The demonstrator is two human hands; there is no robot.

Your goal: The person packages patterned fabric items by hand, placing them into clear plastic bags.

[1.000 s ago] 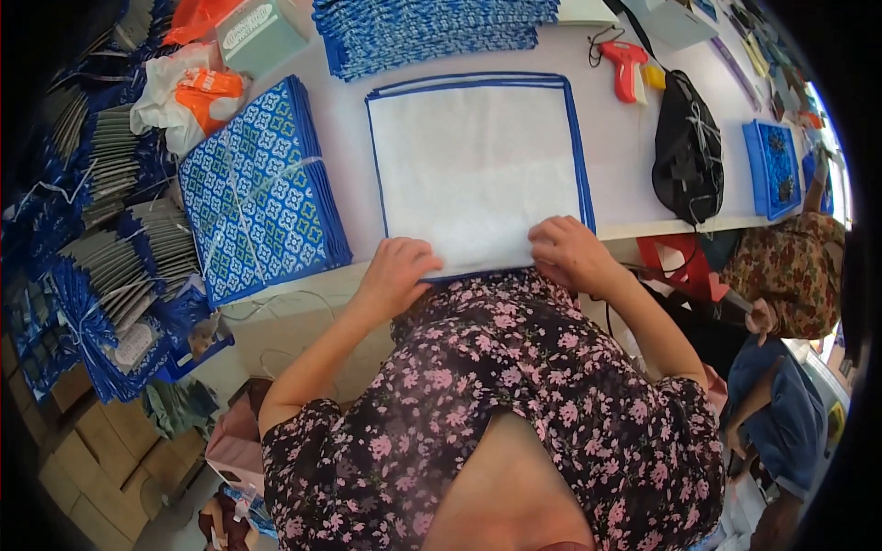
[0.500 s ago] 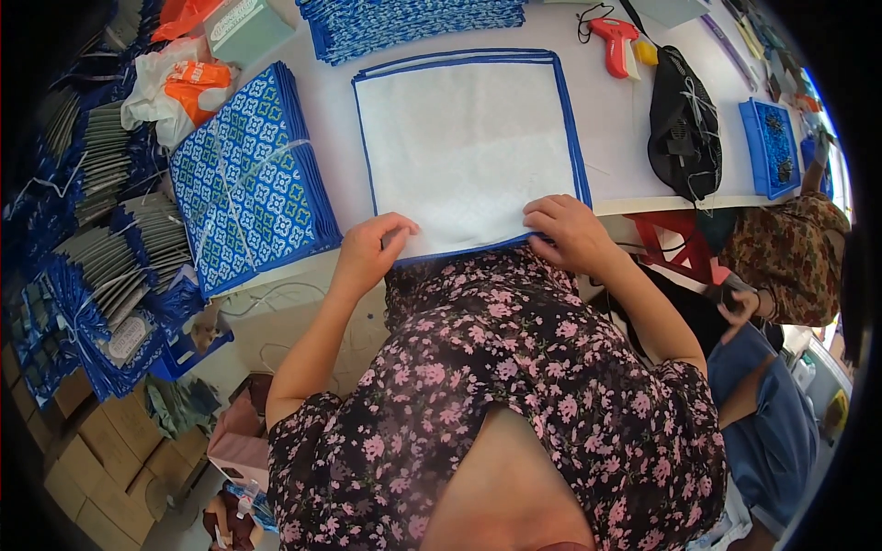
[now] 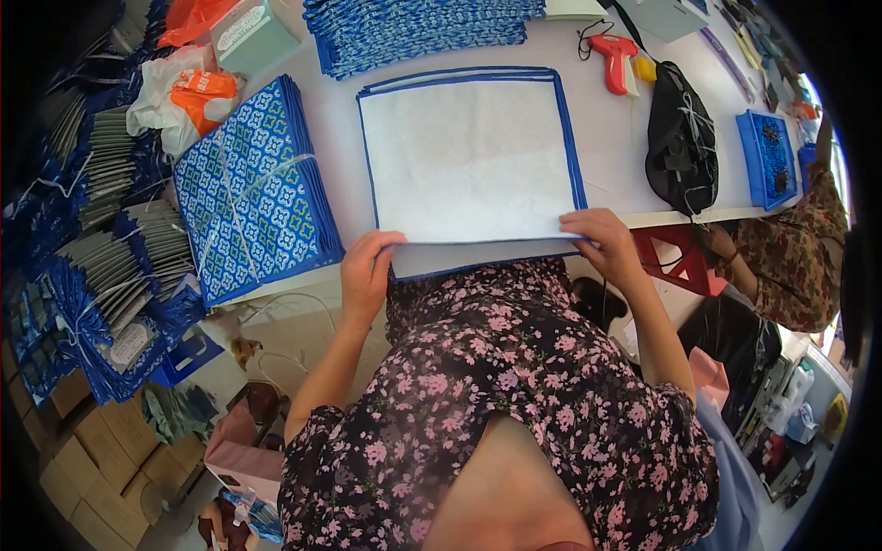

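Observation:
A small stack of white fabric panels [image 3: 470, 156] with blue bound edges lies on the table before me. The near edge of the top panel sits back from the front edge of the panel beneath, whose pale strip [image 3: 487, 254] shows. My left hand [image 3: 369, 266] pinches the top panel at its near left corner, fingertips along the blue edge. At the near right corner my right hand [image 3: 604, 246] is closed on the same panel, thumb below and fingers on top.
Left of the panels stands a tied stack of blue patterned fabric pieces [image 3: 248, 193]. More folded blue pieces [image 3: 423, 32] lie at the back. A red tagging gun [image 3: 614, 62], a black bag [image 3: 682, 138] and a blue tray [image 3: 767, 158] are to the right. Another person [image 3: 790, 257] sits at far right.
My hands have spread apart to the near corners and gripped the top panel. Its near edge now stands off from the panel below. The co-worker at right has shifted.

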